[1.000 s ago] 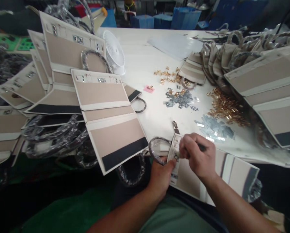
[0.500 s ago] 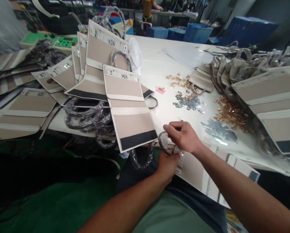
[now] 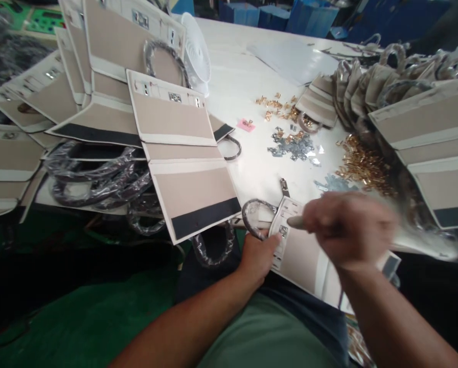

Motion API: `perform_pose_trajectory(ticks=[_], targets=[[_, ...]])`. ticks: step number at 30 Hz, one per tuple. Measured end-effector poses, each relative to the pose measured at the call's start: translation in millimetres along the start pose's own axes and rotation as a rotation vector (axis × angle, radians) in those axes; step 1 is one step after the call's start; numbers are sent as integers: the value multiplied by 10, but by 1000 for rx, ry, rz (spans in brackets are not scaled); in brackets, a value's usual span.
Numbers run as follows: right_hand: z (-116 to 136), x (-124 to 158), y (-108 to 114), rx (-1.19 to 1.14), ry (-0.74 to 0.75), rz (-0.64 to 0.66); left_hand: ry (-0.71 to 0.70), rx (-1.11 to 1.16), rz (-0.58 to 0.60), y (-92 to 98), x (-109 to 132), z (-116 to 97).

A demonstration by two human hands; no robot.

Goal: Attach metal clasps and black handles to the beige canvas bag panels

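My left hand [image 3: 257, 255] is closed on the edge of a beige bag panel [image 3: 301, 255], its thumb beside a small metal plate [image 3: 283, 231] on the pale strip. A plastic-wrapped handle loop [image 3: 250, 217] sticks out from that edge, just above the hand. My right hand [image 3: 347, 230], smeared by motion, is a fist over the same panel. From it a short greyish blunt tip [image 3: 296, 222] points at the strip; what it belongs to is hidden. Just beyond the panel lies a dark tab with a metal fitting [image 3: 284, 187].
On the left, stacked bag panels [image 3: 179, 122] with wrapped handles overhang the table [image 3: 229, 56]. Small gold fittings [image 3: 363, 163] and grey metal plates [image 3: 294, 145] lie in heaps. More bag pieces [image 3: 424, 122] line the right, and a white fan [image 3: 196, 51] stands behind.
My right hand has moved right from the handle loop and is now a blurred fist with a blunt tip showing. My left hand keeps its hold. The view has shifted closer to the table.
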State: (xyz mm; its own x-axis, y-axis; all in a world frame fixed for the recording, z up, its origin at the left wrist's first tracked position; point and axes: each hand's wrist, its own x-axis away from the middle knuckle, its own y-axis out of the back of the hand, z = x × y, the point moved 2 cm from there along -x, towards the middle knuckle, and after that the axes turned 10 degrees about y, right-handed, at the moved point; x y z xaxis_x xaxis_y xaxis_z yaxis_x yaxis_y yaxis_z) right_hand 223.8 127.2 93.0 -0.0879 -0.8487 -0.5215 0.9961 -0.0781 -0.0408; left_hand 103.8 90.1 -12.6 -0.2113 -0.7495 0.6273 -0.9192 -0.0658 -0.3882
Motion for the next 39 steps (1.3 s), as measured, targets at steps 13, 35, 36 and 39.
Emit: perform_pose_trajectory(ticks=[13,35,36,39], targets=[[25,152,-32,71,-35,-83,0,24,-20,-13,49,-49],[-295,287,339,1120,-310,330,-463,-354,-257,573,693,-99],[-304,285,345,1117,-312,326,-591,-482,-311,597,766,-149],[-327,296,348,1112,-309,317,-958,-960,-271,429,799,-355]])
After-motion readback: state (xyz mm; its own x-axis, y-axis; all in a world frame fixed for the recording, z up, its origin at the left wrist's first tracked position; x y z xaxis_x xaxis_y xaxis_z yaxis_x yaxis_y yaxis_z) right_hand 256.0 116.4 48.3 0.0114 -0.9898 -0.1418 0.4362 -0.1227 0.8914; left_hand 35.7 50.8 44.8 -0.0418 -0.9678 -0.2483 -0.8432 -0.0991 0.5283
